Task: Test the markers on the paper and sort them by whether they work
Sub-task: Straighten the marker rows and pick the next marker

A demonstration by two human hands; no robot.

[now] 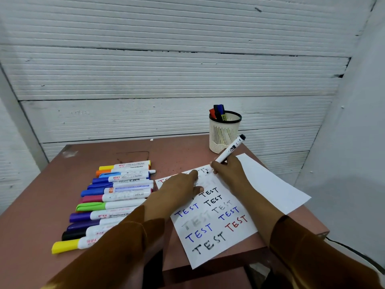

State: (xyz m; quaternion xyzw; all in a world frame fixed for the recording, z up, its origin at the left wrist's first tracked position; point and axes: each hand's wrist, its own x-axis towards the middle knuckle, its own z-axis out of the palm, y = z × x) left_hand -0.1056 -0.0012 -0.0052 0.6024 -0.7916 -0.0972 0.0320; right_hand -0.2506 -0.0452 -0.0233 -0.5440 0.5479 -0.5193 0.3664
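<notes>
Gripping one marker (pixel 229 150), thirteen markers (pixel 112 205) beside

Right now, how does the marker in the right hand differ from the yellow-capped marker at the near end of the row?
The marker in the right hand is gripped and tilted, tip on the paper; the yellow-capped marker lies flat on the table, untouched. The held one's tip end is uncapped and its upper end is black; the other wears a yellow cap. Both have white barrels with printed labels.
</notes>
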